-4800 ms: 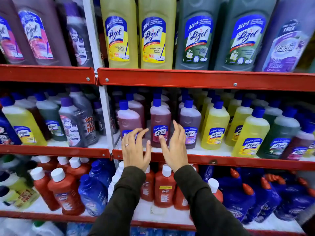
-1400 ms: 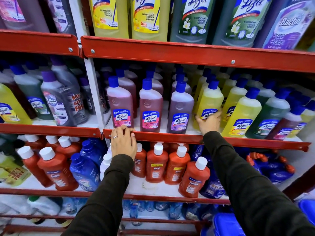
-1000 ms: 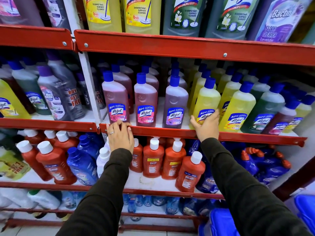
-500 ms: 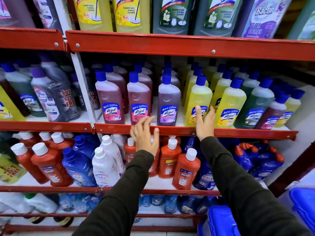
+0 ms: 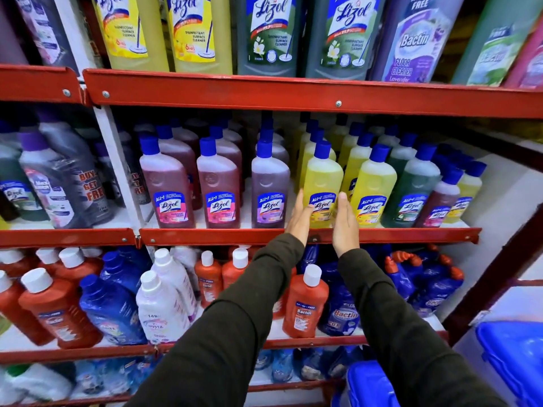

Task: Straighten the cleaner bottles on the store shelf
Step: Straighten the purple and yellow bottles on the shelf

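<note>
The middle shelf (image 5: 235, 237) carries rows of blue-capped Lizol cleaner bottles. At its front stand two pink bottles (image 5: 169, 183) (image 5: 219, 183), a purple one (image 5: 269, 183), a yellow bottle (image 5: 322, 177), another yellow one (image 5: 373, 183) and a green one (image 5: 414, 186). All are upright with labels facing me. My left hand (image 5: 299, 221) and my right hand (image 5: 345, 224) flank the base of the first yellow bottle. Their palms face each other with fingers straight, touching its sides.
Large Lizol and Bactin bottles (image 5: 270, 33) fill the top shelf. On the shelf below are red Bactin bottles (image 5: 305, 306), blue bottles (image 5: 114, 309) and a white bottle (image 5: 161, 309), several of them leaning. A white upright post (image 5: 117, 163) divides the shelving. A blue plastic bin (image 5: 511, 356) sits at lower right.
My left hand left the rail under the pink bottles and moved right to the yellow bottle's left side. My right hand shifted to its right side. The view panned slightly right.
</note>
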The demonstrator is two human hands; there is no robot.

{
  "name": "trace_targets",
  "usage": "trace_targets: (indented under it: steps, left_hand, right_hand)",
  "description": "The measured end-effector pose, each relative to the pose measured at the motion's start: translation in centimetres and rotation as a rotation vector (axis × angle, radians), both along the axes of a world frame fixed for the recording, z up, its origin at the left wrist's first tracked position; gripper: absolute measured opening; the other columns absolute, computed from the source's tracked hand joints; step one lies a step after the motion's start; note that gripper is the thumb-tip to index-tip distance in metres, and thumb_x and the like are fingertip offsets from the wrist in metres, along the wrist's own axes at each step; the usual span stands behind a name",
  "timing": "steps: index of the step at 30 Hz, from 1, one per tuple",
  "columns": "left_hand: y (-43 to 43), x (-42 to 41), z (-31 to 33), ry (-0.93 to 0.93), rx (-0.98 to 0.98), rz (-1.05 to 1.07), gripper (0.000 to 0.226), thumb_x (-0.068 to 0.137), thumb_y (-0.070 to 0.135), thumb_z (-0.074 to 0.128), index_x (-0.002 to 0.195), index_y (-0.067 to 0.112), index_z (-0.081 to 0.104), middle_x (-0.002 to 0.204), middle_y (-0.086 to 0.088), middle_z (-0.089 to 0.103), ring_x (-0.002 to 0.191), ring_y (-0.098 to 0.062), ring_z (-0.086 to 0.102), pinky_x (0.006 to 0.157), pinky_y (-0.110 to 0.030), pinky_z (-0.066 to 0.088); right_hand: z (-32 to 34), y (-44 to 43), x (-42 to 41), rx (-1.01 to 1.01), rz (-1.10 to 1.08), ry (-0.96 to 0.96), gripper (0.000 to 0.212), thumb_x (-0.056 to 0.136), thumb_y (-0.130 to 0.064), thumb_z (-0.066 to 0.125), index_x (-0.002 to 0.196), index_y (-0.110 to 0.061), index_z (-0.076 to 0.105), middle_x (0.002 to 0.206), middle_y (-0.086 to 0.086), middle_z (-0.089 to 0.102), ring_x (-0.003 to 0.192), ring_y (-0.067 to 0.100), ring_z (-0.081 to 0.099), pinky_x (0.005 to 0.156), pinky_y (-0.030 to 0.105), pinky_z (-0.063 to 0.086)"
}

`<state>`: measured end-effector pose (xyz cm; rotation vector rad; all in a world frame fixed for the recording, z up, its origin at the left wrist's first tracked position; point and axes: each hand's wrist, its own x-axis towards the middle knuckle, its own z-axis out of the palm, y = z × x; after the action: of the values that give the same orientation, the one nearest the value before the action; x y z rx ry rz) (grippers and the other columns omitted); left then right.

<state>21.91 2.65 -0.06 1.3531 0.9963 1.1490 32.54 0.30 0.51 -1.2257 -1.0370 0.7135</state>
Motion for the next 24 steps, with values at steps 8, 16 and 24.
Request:
trace_targets:
  steps: [8, 16, 24]
  left_hand:
    - [0.7, 0.5, -0.6, 0.019, 0.031, 0.012, 0.072, 0.085, 0.040, 0.045, 0.153, 0.039, 0.022, 0.150, -0.010, 0.045, 0.126, -0.028, 0.054, 0.105, -0.054, 0.049]
    - [-2.4, -1.0, 0.2, -0.069, 0.224, 0.192, 0.067, 0.079, 0.016, 0.040, 0.145, 0.025, 0.041, 0.148, -0.007, 0.045, 0.124, -0.012, 0.048, 0.104, -0.029, 0.047]
    - [-3.3, -4.7, -0.7, -0.129, 0.448, 0.568, 0.062, 0.081, 0.016, 0.044, 0.141, 0.033, 0.045, 0.145, 0.000, 0.039, 0.134, -0.020, 0.042, 0.111, -0.045, 0.041]
  right_hand:
    - [-0.6, 0.7, 0.2, -0.034, 0.011, 0.076, 0.078, 0.080, -0.085, 0.043, 0.129, -0.028, 0.062, 0.130, -0.004, 0.068, 0.124, 0.013, 0.062, 0.113, 0.046, 0.045]
    - [-0.3, -1.2, -1.8, 0.077, -0.212, -0.104, 0.042, 0.105, -0.034, 0.046, 0.140, -0.010, 0.049, 0.145, 0.010, 0.041, 0.115, 0.008, 0.046, 0.089, -0.002, 0.035]
    - [-0.8, -1.7, -6.8, 0.215, 0.036, -0.164, 0.038, 0.106, -0.034, 0.039, 0.140, -0.023, 0.054, 0.144, -0.003, 0.055, 0.132, 0.009, 0.051, 0.106, 0.024, 0.047]
